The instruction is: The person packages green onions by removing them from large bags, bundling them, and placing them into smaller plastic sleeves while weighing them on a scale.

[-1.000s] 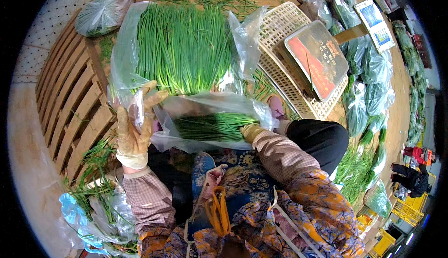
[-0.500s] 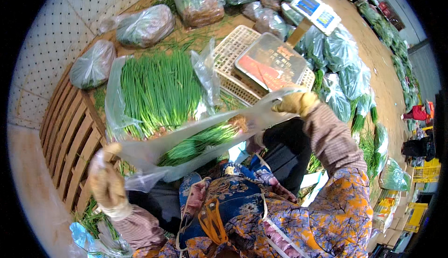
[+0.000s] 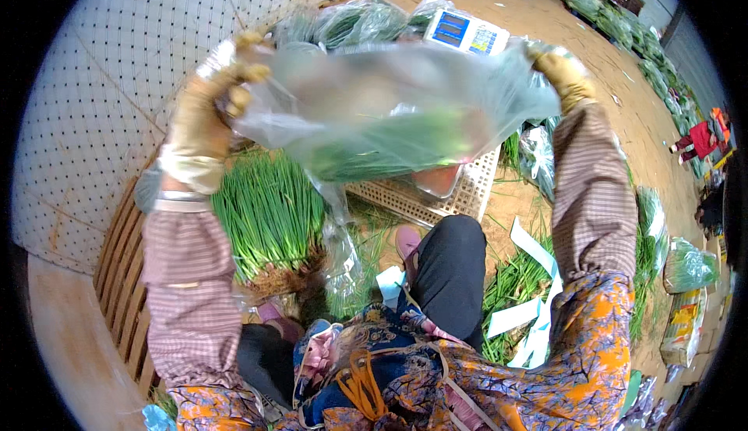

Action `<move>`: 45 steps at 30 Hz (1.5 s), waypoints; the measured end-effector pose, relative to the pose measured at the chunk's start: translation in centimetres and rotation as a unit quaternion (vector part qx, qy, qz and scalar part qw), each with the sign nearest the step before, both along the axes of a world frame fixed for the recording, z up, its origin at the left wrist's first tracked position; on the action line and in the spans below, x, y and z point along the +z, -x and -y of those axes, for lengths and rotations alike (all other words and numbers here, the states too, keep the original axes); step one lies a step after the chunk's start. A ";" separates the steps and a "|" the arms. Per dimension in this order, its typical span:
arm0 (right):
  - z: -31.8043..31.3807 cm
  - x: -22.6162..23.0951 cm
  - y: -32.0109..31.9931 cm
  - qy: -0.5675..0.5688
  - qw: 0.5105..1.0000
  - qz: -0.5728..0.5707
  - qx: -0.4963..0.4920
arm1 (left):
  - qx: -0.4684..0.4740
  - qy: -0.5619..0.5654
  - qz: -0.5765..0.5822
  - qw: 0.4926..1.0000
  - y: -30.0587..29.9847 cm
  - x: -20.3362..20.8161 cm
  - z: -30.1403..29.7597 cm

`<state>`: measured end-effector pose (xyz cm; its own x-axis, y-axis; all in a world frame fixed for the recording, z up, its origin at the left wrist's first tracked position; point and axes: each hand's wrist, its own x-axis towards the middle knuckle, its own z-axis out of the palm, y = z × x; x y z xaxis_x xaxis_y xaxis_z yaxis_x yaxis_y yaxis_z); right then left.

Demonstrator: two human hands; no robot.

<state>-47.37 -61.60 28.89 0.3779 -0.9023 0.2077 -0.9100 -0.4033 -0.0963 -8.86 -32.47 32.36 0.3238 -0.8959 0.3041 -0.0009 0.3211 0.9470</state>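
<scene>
Both my gloved hands hold up a clear plastic bag, stretched between them and partly blurred. My left hand is closed on its left end and my right hand grips the upper right corner. Through the film shows a bunch of scallions, lying sideways with the pale root end to the right. Below my left hand, a larger pile of scallions rests on the ground, leaves away from me and brown roots toward me.
Behind the bag stand a scale display and a cream plastic crate, both partly covered. Filled plastic bags line the far side. A wooden slatted pallet lies left, loose scallions and pale strips right of my knee.
Both my hands have risen and moved away from my body, lifting the bag with the bunch from above my lap to in front of the scale. The larger pile stays on the ground.
</scene>
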 end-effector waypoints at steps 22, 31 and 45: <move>-10.8 -16.6 0.2 0.084 0.891 0.443 0.050 | 0.098 -0.218 0.112 0.964 3.2 -16.9 6.2; -10.8 -16.8 -1.3 0.083 0.880 0.465 0.052 | 0.043 -0.224 0.052 0.972 2.6 -18.8 6.9; -25.3 -31.1 -24.6 -0.528 0.732 -0.039 0.430 | 0.212 -0.217 -0.100 0.947 -9.5 -25.2 -10.6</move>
